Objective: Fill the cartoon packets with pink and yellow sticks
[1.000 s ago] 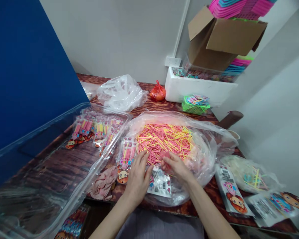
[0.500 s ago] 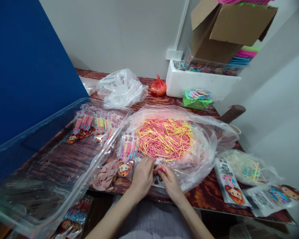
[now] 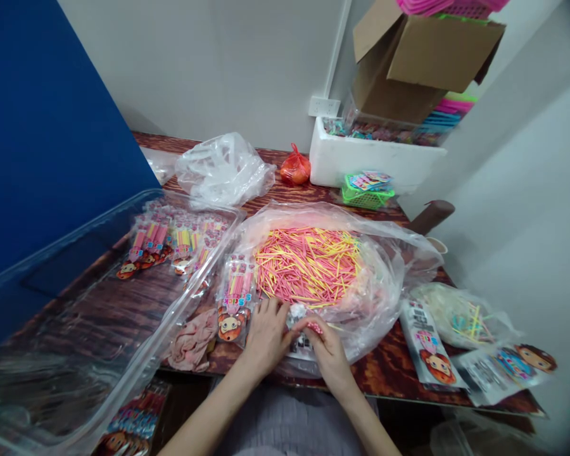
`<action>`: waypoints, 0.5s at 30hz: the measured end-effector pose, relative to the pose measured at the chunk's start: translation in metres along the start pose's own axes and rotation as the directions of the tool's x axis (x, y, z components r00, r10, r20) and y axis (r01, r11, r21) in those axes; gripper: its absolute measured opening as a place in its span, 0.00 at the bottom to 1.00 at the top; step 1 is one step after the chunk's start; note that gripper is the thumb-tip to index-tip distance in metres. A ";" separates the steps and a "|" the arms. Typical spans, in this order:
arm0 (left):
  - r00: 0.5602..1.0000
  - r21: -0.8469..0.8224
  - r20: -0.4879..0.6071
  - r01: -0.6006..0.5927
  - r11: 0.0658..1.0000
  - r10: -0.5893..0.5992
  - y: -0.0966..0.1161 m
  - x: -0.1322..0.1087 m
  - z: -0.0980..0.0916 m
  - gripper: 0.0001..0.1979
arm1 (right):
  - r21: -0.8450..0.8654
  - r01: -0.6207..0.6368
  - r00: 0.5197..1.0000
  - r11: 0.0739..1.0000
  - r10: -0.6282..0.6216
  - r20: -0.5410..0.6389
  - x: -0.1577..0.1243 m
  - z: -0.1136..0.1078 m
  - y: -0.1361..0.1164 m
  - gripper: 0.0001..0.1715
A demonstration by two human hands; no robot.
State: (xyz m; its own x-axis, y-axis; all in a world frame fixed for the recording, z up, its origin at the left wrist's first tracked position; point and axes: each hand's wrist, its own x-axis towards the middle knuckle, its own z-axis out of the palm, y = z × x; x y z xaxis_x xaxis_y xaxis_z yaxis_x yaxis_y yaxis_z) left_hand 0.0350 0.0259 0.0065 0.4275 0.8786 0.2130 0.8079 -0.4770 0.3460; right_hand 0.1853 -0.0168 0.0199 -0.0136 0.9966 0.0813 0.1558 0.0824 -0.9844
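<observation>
My right hand (image 3: 330,354) is closed around a small bundle of pink sticks (image 3: 315,327), whose ends show above the fingers. Beside it, my left hand (image 3: 266,335) lies with its fingers stretched out, its thumb reaching across toward my right hand. A printed clear packet (image 3: 301,345) lies flat between and beneath the hands. Just beyond them, a large clear plastic bag (image 3: 384,323) lies spread around a heap of thin pink and yellow sticks (image 3: 308,263). Left of my left hand, a filled packet (image 3: 235,291) with a cartoon head rests on the table.
A clear plastic tub (image 3: 190,291) with several filled packets (image 3: 183,240) stands at left. A crumpled cloth (image 3: 192,342) lies beside it. Flat packets (image 3: 432,345) and a smaller bag (image 3: 465,316) lie at right. Behind are a green basket (image 3: 368,196) and a white foam box (image 3: 375,158).
My hands have moved slightly apart. The left fingers have spread and flattened, while my right hand keeps the pink bundle, and more of the packet beneath shows. The view has shifted slightly.
</observation>
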 end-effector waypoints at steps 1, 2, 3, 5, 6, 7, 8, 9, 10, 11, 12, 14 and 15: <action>1.000 -0.004 -0.016 0.013 1.000 -0.013 -0.001 0.001 0.001 0.15 | 0.003 -0.003 1.000 1.000 0.003 0.002 0.000 0.001 -0.001 0.14; 0.999 -0.013 -0.032 0.029 1.000 -0.029 -0.002 0.001 0.002 0.12 | 0.002 -0.007 1.000 1.000 0.007 0.001 0.000 0.001 -0.001 0.14; 0.998 -0.027 -0.048 0.044 0.999 -0.045 -0.003 0.001 0.004 0.09 | 0.000 -0.009 1.000 1.000 0.009 -0.003 0.000 0.002 -0.002 0.14; 0.994 -0.062 -0.080 0.066 0.996 -0.070 -0.005 0.000 0.007 0.02 | -0.008 -0.010 1.000 1.000 0.010 -0.012 -0.001 0.002 -0.002 0.14; 0.993 -0.080 -0.094 0.069 0.994 -0.076 -0.006 0.000 0.009 0.03 | -0.011 -0.010 1.000 1.000 0.010 -0.014 -0.001 0.002 -0.002 0.14; 0.992 -0.093 -0.106 0.065 0.994 -0.075 -0.007 -0.001 0.010 0.05 | -0.012 -0.011 1.000 1.000 0.011 -0.015 -0.001 0.002 -0.002 0.14; 0.991 -0.099 -0.114 0.058 0.993 -0.069 -0.008 -0.002 0.011 0.07 | -0.014 -0.014 1.000 1.000 0.014 -0.014 -0.002 0.002 -0.001 0.14; 0.991 -0.100 -0.117 0.048 0.994 -0.060 -0.009 -0.002 0.012 0.09 | -0.014 -0.017 1.000 1.000 0.016 -0.013 -0.002 0.002 0.000 0.14; 0.992 -0.095 -0.115 0.039 0.995 -0.050 -0.010 -0.002 0.013 0.10 | -0.014 -0.018 1.000 1.000 0.018 -0.011 -0.003 0.002 0.001 0.14; 0.993 -0.088 -0.110 0.028 0.996 -0.037 -0.011 -0.003 0.014 0.10 | -0.014 -0.018 1.000 1.000 0.017 -0.009 -0.003 0.002 0.002 0.14; 0.994 -0.078 -0.103 0.018 0.997 -0.026 -0.012 -0.003 0.014 0.11 | -0.012 -0.016 1.000 1.000 0.015 -0.008 -0.004 0.002 0.003 0.14; 0.996 -0.061 -0.087 0.003 0.998 -0.008 -0.014 -0.002 0.014 0.12 | -0.006 -0.011 1.000 1.000 0.011 -0.007 -0.004 0.003 0.004 0.14; 0.996 -0.060 -0.086 -0.004 0.998 -0.002 -0.014 -0.002 0.014 0.11 | -0.005 -0.010 1.000 1.000 0.010 -0.007 -0.004 0.003 0.004 0.14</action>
State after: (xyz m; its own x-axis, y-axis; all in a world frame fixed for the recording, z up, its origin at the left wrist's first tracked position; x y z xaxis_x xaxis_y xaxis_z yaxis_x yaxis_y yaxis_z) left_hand 0.0280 0.0311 -0.0113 0.3896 0.8740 0.2905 0.7805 -0.4808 0.3997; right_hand 0.1830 -0.0209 0.0151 -0.0055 0.9974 0.0724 0.1605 0.0723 -0.9844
